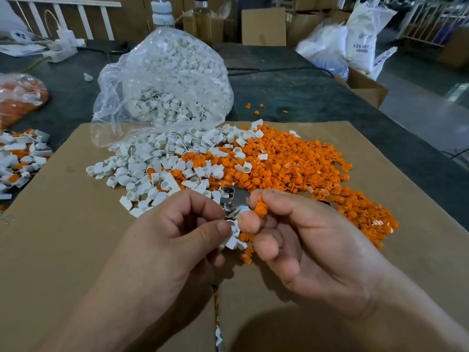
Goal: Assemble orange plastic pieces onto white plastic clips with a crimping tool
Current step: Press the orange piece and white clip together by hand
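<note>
Pinching an orange piece between thumb and forefinger, my right hand hovers over the cardboard with its other fingers curled. My left hand, knuckles up, pinches a white clip just beside it. The crimping tool shows its metal head between both hands; I cannot tell which hand holds it.
</note>
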Motion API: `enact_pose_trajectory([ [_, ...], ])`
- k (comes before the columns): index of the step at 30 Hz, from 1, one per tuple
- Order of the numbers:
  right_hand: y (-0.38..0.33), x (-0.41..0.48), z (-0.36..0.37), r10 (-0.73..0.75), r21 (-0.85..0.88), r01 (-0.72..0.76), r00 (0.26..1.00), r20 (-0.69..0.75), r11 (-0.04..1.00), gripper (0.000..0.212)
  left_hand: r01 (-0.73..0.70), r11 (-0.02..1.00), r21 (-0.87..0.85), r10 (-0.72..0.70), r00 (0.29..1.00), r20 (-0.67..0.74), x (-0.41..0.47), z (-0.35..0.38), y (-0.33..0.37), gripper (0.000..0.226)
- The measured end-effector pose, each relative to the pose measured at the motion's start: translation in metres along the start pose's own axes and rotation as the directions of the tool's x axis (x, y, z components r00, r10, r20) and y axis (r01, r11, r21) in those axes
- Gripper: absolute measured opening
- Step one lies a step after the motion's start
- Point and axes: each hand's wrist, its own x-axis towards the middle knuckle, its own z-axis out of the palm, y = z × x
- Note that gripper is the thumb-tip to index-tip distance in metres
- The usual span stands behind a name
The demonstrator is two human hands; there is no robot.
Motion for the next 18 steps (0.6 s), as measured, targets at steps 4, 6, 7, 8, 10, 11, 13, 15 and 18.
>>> enact_pose_trajectory([
  [4,0.0032,0.0008,-0.0019,-0.03,-0.047,0.029,0.999,-0.034,0.998,0.013,-0.013,0.999,0.048,0.013,1.0,0.004,-0.0015,-0.0009,0.0025,0.039],
  [6,0.0043,0.001,-0.0028,-0.043,-0.092,0.036,0.996,-0.076,0.995,0.01,-0.019,0.999,0.039,0.02,1.0,-0.004,-0.0013,-0.0001,0.0029,0.032],
  [7,0.0042,0.0008,-0.0028,-0.047,-0.108,0.036,0.995,-0.093,0.993,0.01,-0.023,0.999,0.022,0.023,1.0,-0.006,-0.0009,0.0003,0.003,0.029],
  [8,0.0039,0.0008,-0.0024,-0.048,-0.11,0.036,0.994,-0.103,0.993,0.01,-0.029,1.0,0.013,0.029,1.0,-0.008,-0.0007,0.0006,0.0027,0.028],
  [10,0.0029,0.0007,-0.001,-0.047,-0.081,0.039,0.994,-0.099,0.996,0.013,-0.035,0.999,0.019,0.035,0.999,-0.011,-0.0014,0.0006,0.0025,0.032],
  [11,0.0025,0.0006,-0.0001,-0.045,-0.065,0.039,0.995,-0.094,0.997,0.015,-0.037,0.999,0.034,0.038,0.999,-0.014,-0.0019,0.0007,0.0027,0.034],
  [13,0.002,0.0004,0.0008,-0.04,-0.058,0.035,0.995,-0.087,0.998,0.016,-0.048,0.998,0.051,0.049,0.999,-0.022,-0.0028,0.0004,0.0032,0.031],
  [15,0.0021,0.0001,0.0011,-0.035,-0.066,0.03,0.996,-0.078,0.997,0.014,-0.052,0.998,0.029,0.053,0.998,-0.027,-0.0025,0.0005,0.004,0.02],
  [18,0.0025,0.0004,-0.0006,-0.035,-0.064,0.031,0.997,-0.062,0.997,0.011,-0.062,0.998,-0.002,0.062,0.998,-0.007,-0.0025,0.0013,0.0054,0.025],
])
